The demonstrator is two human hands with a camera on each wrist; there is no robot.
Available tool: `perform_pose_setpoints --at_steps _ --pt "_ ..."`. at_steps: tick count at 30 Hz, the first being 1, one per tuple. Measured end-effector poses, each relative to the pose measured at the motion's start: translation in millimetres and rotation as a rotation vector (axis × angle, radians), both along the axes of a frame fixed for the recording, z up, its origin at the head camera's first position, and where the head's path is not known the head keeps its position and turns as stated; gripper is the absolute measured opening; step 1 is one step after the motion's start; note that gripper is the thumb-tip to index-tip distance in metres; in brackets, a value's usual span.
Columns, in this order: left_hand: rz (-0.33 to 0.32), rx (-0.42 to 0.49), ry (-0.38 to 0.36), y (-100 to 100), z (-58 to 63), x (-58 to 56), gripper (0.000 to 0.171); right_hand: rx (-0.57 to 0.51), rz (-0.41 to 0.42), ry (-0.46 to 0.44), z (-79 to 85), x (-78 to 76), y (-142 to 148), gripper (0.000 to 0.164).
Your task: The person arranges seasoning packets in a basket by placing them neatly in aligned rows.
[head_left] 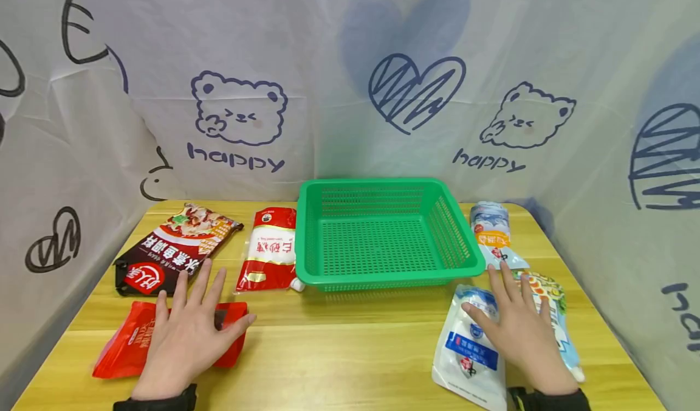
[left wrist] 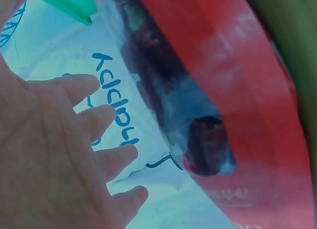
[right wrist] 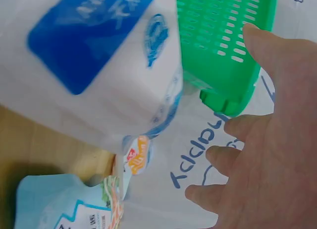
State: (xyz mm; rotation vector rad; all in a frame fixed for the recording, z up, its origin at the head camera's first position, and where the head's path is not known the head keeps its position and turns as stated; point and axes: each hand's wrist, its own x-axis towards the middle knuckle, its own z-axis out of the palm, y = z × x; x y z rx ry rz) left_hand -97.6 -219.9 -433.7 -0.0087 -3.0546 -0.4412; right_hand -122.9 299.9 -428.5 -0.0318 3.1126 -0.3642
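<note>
My left hand (head_left: 188,335), fingers spread, is over a red food pouch (head_left: 123,344) at the front left. In the left wrist view that pouch (left wrist: 257,115) shows a clear window with dark contents, and a gap separates it from the fingers. With its fingers apart, my right hand (head_left: 519,326) is over the right edge of a white-and-blue bag (head_left: 470,359). Part of a light-blue spouted pouch (head_left: 569,344) is hidden behind that hand. In the right wrist view the white-and-blue bag (right wrist: 109,70) stands apart from the fingertips. Neither hand holds anything.
A green plastic basket (head_left: 383,280) stands at the back middle. Left of it lie a red-and-white sugar bag (head_left: 270,247) and a dark seasoning packet (head_left: 175,247); right of it, a white-and-orange bag (head_left: 492,231). A printed cloth (head_left: 328,131) hangs behind the table (head_left: 339,362).
</note>
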Motion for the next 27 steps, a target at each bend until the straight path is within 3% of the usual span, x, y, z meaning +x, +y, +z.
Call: perform_pose_setpoints --at_steps 7,14,21,27 --pt "-0.010 0.024 0.034 3.2 5.3 -1.0 0.110 -0.086 0.023 0.022 15.4 -10.4 -6.0 0.106" --pt "-0.047 0.033 0.112 6.8 11.6 -2.5 0.106 -0.237 0.046 0.126 30.6 -37.8 -11.8 0.090" --pt "-0.108 0.010 0.189 4.1 24.4 -5.1 0.099 -0.319 0.025 0.083 33.6 -76.3 -10.5 0.072" --pt "-0.149 -0.072 0.225 -9.8 42.9 -15.7 0.099 -0.371 0.032 0.028 26.3 -85.4 -7.5 0.070"
